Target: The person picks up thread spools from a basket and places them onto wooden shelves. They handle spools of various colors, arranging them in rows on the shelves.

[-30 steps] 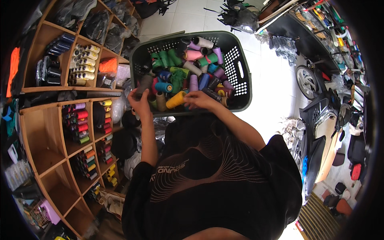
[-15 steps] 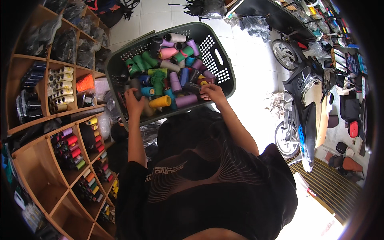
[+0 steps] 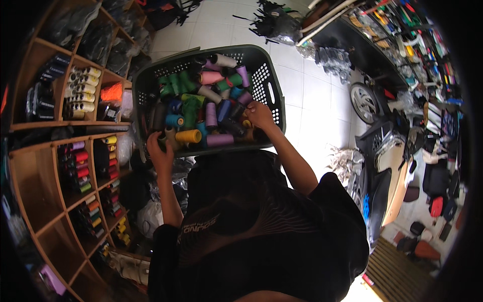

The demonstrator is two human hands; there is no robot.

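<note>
A dark green plastic basket [image 3: 278, 85] with pierced sides holds many thread spools, mixed and lying at angles. My left hand [image 3: 160, 151] is at its near left corner, thumb and fingers apart, beside a tan spool [image 3: 170, 136] and a yellow spool [image 3: 188, 136]. My right hand [image 3: 260, 116] reaches in over the right side, fingers curled together close to a purple spool [image 3: 245, 98] and dark spools; what they hold, if anything, is hidden. A lilac spool [image 3: 220, 140] lies near the front wall, and a green spool with loose thread [image 3: 190, 111] lies mid-basket.
Wooden shelving [image 3: 48, 176] on the left carries spools and plastic-wrapped goods. A motorbike [image 3: 377, 151] stands at the right on the tiled floor [image 3: 297, 95]. Bundled plastic bags [image 3: 332, 63] lie at the far right, and a slatted grate [image 3: 402, 269] is at the lower right.
My left hand has drawn back from the dark spools toward the near left corner. My right hand has moved slightly inward. The whole view has shifted a little.
</note>
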